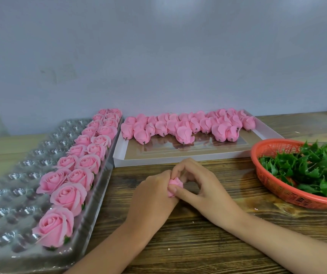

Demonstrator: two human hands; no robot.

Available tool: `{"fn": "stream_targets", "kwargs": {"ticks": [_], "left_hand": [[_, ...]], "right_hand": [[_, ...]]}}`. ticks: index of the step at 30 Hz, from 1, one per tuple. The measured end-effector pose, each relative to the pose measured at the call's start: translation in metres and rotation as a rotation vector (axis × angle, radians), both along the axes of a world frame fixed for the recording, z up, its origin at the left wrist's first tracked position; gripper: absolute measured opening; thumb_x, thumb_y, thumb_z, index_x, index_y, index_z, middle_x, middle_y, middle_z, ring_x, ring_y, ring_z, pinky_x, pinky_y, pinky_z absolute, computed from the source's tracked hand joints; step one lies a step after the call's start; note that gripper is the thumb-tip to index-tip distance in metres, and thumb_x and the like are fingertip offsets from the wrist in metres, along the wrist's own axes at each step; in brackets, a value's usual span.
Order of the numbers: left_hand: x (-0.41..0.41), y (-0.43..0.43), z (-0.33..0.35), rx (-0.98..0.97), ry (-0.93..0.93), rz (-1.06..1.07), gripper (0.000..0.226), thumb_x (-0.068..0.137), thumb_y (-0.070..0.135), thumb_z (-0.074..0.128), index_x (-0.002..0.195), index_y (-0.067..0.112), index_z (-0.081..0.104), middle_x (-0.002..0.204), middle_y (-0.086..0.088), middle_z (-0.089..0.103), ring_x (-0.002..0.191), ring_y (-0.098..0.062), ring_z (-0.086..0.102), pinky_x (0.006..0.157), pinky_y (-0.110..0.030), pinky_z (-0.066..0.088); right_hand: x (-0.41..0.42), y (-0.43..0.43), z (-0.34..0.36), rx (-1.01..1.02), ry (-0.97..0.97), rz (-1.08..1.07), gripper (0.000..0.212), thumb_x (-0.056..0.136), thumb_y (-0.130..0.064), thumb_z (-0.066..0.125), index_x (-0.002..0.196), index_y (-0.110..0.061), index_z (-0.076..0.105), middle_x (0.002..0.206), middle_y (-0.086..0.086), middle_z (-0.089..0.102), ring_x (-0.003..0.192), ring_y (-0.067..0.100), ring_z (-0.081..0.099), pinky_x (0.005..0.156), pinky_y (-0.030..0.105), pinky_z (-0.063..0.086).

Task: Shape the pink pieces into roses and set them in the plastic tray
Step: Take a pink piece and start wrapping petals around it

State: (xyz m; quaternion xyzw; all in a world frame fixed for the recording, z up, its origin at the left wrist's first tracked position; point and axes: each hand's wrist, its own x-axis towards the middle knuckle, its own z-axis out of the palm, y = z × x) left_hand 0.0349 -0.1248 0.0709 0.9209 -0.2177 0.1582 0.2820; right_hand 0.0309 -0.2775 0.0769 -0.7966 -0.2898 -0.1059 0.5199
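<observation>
While both hands meet over the middle of the wooden table [198,244], one pink piece [175,183] sits pinched between them, just above the tabletop. Left hand [154,192]: fingers curled round the piece from the left, wrapping its lower side. Right hand [198,182]: thumb pressed on the near face of the piece, index finger arched over the top. Only a small patch of the piece shows between the fingers, so its shape is hard to judge.

Plastic tray [20,175]: clear, moulded cups in rows, lying along the left side of the table and running away from the camera. Finished roses [79,175] fill its two right-hand columns from near end to far end, blooms up, with green showing under the nearest ones. The cups left of them show bare plastic.

White box [178,158]: shallow, flat on the table beyond the hands, touching or just beside the tray's right edge; cannot tell which. Unshaped pink pieces [184,125] are packed along its far side, lying over, short dark stubs pointing toward the camera. The near part of the box floor is glossy and brownish.

Orange basket [273,186]: plastic mesh, right of the hands, cut by the frame edge, holding a heap of green leaves [316,171] with jagged edges. Grey wall [158,56] behind. Lettering on box or tray, if any, is too small to tell.
</observation>
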Motion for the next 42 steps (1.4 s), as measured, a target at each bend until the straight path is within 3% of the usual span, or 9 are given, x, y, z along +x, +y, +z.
{"fn": "stream_targets", "kwargs": {"ticks": [4, 9, 16, 21, 24, 30, 36, 39, 42], "left_hand": [[0.0021, -0.0002, 0.0007, -0.047, 0.044, 0.005, 0.029, 0.090, 0.035, 0.055, 0.064, 0.039, 0.043, 0.058, 0.017, 0.050, 0.061, 0.001, 0.055, 0.049, -0.013, 0.033], [0.0042, 0.0003, 0.0032, -0.091, 0.124, -0.009, 0.035, 0.088, 0.030, 0.059, 0.057, 0.037, 0.045, 0.056, 0.014, 0.053, 0.066, 0.001, 0.057, 0.054, -0.012, 0.040], [0.0008, -0.0005, -0.0004, -0.039, 0.004, -0.026, 0.010, 0.091, 0.042, 0.050, 0.084, 0.035, 0.053, 0.069, 0.019, 0.054, 0.066, 0.002, 0.055, 0.055, -0.012, 0.034], [0.0032, -0.0011, 0.0022, -0.074, 0.068, -0.020, 0.037, 0.085, 0.022, 0.062, 0.060, 0.041, 0.043, 0.056, 0.019, 0.049, 0.068, 0.011, 0.055, 0.059, -0.005, 0.039], [0.0032, -0.0013, 0.0042, -0.072, 0.082, -0.023, 0.041, 0.085, 0.019, 0.063, 0.058, 0.043, 0.042, 0.055, 0.019, 0.049, 0.067, 0.013, 0.054, 0.060, -0.006, 0.039], [-0.0014, -0.0009, 0.0006, -0.061, -0.003, -0.024, 0.004, 0.089, 0.032, 0.060, 0.090, 0.031, 0.056, 0.079, 0.016, 0.059, 0.074, 0.001, 0.057, 0.061, -0.013, 0.041], [0.0026, -0.0011, 0.0049, -0.098, 0.106, -0.039, 0.038, 0.085, 0.022, 0.063, 0.058, 0.040, 0.043, 0.055, 0.018, 0.050, 0.065, 0.009, 0.055, 0.058, -0.007, 0.039], [0.0021, -0.0012, 0.0058, -0.090, 0.107, -0.029, 0.036, 0.085, 0.024, 0.062, 0.059, 0.041, 0.044, 0.057, 0.018, 0.052, 0.065, 0.006, 0.056, 0.056, -0.009, 0.039], [-0.0008, -0.0017, 0.0045, -0.089, 0.023, -0.052, 0.020, 0.088, 0.037, 0.050, 0.070, 0.042, 0.044, 0.064, 0.020, 0.051, 0.064, 0.003, 0.055, 0.055, -0.010, 0.035]], "right_hand": [[-0.0008, 0.0003, 0.0013, -0.005, -0.042, 0.025, 0.009, 0.089, -0.014, 0.072, 0.089, -0.016, 0.063, 0.092, -0.008, 0.057, 0.088, 0.015, 0.058, 0.080, 0.021, 0.045], [-0.0007, 0.0009, 0.0023, -0.014, -0.078, 0.038, 0.009, 0.089, -0.017, 0.073, 0.088, -0.017, 0.063, 0.091, -0.011, 0.056, 0.089, 0.014, 0.057, 0.081, 0.019, 0.044], [-0.0004, 0.0002, 0.0005, -0.006, -0.036, -0.003, 0.010, 0.090, -0.017, 0.071, 0.092, -0.019, 0.062, 0.093, -0.008, 0.057, 0.087, 0.018, 0.057, 0.079, 0.034, 0.049], [-0.0017, 0.0001, 0.0030, -0.054, -0.087, 0.047, 0.008, 0.088, -0.010, 0.072, 0.087, -0.014, 0.065, 0.094, -0.003, 0.057, 0.093, 0.015, 0.056, 0.084, 0.021, 0.044], [-0.0019, 0.0002, 0.0034, -0.032, -0.086, 0.049, 0.009, 0.087, -0.010, 0.074, 0.086, -0.013, 0.066, 0.093, -0.002, 0.058, 0.093, 0.016, 0.056, 0.085, 0.022, 0.045], [-0.0003, -0.0002, 0.0005, 0.011, -0.029, -0.012, 0.011, 0.089, -0.017, 0.071, 0.094, -0.021, 0.062, 0.093, -0.011, 0.057, 0.087, 0.017, 0.058, 0.080, 0.029, 0.050], [-0.0018, 0.0006, 0.0027, -0.041, -0.102, 0.040, 0.008, 0.088, -0.013, 0.072, 0.087, -0.015, 0.064, 0.094, -0.006, 0.056, 0.093, 0.013, 0.056, 0.084, 0.021, 0.044], [-0.0031, 0.0009, 0.0038, -0.024, -0.097, 0.030, 0.009, 0.088, -0.014, 0.073, 0.087, -0.017, 0.065, 0.093, -0.007, 0.056, 0.093, 0.014, 0.057, 0.083, 0.022, 0.045], [-0.0031, 0.0011, 0.0035, -0.004, -0.065, -0.003, 0.008, 0.089, -0.020, 0.072, 0.091, -0.018, 0.064, 0.092, -0.008, 0.058, 0.090, 0.018, 0.058, 0.080, 0.035, 0.049]]}}
